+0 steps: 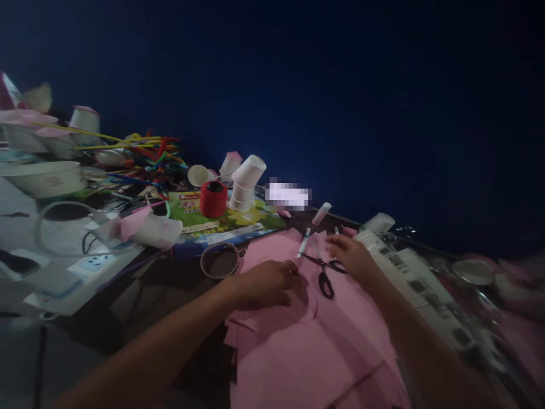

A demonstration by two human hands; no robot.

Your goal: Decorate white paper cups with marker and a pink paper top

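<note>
My left hand rests over a stack of pink paper, its fingers bent and the thumb apart from them. Under its fingertips lies a piece of pink paper with a curved edge; I see no clear grip on it. My right hand hovers at the upper right of the stack, fingers loosely stretched to the left. Just below it lie black-handled scissors, blades pointing left, with no fingers through the visible loops. A white marker-like stick lies by the blade tips.
Left of the stack lies a tape roll. Behind it are a red yarn spool, stacked paper cups and a glue stick. A power strip, coloured pipe cleaners and plastic-wrapped white items flank the work area.
</note>
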